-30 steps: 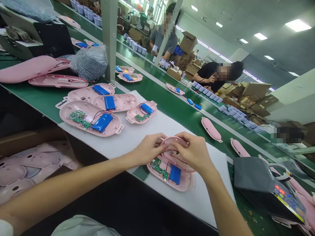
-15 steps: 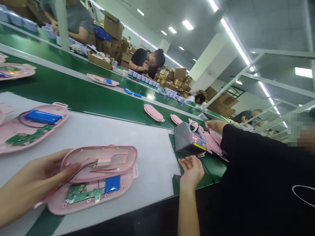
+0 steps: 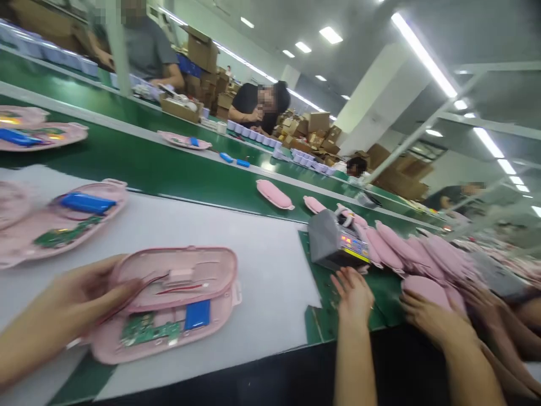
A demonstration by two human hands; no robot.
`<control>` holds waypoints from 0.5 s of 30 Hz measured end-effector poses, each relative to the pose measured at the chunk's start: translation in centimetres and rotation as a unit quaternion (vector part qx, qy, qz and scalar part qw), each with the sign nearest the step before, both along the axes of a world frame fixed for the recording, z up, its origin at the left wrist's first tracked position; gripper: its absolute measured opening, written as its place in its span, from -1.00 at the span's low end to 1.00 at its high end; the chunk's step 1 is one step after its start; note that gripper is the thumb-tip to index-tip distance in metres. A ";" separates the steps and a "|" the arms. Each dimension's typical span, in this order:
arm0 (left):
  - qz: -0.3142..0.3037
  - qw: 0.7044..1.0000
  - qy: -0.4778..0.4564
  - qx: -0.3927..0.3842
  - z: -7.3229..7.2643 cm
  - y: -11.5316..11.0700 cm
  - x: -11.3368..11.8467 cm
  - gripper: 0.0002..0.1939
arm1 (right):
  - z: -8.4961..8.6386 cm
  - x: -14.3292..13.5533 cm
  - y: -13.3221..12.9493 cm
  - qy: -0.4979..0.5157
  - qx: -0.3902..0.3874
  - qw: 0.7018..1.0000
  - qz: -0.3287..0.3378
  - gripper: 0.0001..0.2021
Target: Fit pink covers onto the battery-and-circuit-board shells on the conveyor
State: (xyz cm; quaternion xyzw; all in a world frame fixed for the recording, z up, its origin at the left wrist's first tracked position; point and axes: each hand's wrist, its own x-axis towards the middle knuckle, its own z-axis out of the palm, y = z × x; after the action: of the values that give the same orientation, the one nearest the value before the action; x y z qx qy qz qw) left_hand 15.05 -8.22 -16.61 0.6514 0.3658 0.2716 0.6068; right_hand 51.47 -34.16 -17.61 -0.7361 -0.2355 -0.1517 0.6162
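In the head view, my left hand [image 3: 99, 296] grips a pink shell half [image 3: 215, 260] at its left end, thumb on the inside. A thin wire and a small pale block show inside this piece. It is tilted above the matching lower shell [image 3: 169, 351], which holds a green circuit board [image 3: 147, 331] and a blue battery [image 3: 198, 314]. My right hand [image 3: 354, 293] is open, fingers apart and slightly bent, just in front of a grey box with a lit display [image 3: 332, 239]. Nothing shows in its fingers; whether they touch the box I cannot tell.
Another open pink shell [image 3: 91, 239] with battery and board lies at left on the white sheet [image 3: 266, 248]. Closed pink cases [image 3: 389, 248] crowd the right. A co-worker's hand [image 3: 435, 316] rests on one, close to my right arm. Other people sit across the green bench [image 3: 198, 175].
The co-worker's black sleeve has drawn back from the cases, uncovering more of them, and hands now show at lower right. My right hand has shifted slightly right; my left keeps its hold.
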 end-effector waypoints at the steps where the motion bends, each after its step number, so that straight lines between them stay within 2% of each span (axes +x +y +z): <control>1: -0.005 1.000 -0.006 -0.023 0.4 0.0 -0.1 -0.63 | 0.3 -1.3 0.4 0.012 0.034 0.999 0.001 -0.67; 3: -0.047 0.996 -0.040 -0.058 1.0 0.3 -0.2 -0.58 | 1.4 -5.0 2.3 0.064 0.103 0.992 0.021 -0.72; 4: -0.066 0.994 -0.056 -0.068 1.1 0.5 -0.2 -0.56 | 2.2 -7.3 3.7 0.075 0.110 0.990 0.055 -0.75; 6: -0.082 0.991 -0.072 -0.076 1.2 0.8 -0.3 -0.57 | 4.4 -12.1 7.3 -0.004 0.029 0.981 0.191 -0.83; 7: -0.081 0.991 -0.076 -0.079 1.1 0.9 -0.3 -0.59 | 5.5 -14.4 9.4 -0.065 -0.043 0.953 0.292 -0.85; 8: -0.079 0.990 -0.081 -0.079 1.1 0.9 -0.4 -0.62 | 6.4 -16.3 11.5 -0.123 -0.110 0.911 0.378 -0.86; 10: -0.079 0.989 -0.100 -0.076 0.9 0.7 -0.5 -0.67 | 7.4 -19.0 15.4 -0.200 -0.219 0.821 0.487 -0.85; 12: -0.080 0.987 -0.122 -0.067 0.6 0.5 -0.6 -0.73 | 7.3 -20.1 18.4 -0.234 -0.291 0.765 0.525 -0.83; 15: -0.082 0.985 -0.143 -0.052 0.0 0.5 -0.7 -0.82 | 6.1 -20.0 20.3 -0.261 -0.352 0.736 0.516 -0.82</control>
State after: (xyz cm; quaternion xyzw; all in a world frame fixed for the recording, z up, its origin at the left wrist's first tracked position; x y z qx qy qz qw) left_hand 14.38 -7.72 -16.66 0.6010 0.2342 0.2917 0.7063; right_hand 31.50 -13.87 -11.48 -0.5977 -0.7672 0.0976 0.2112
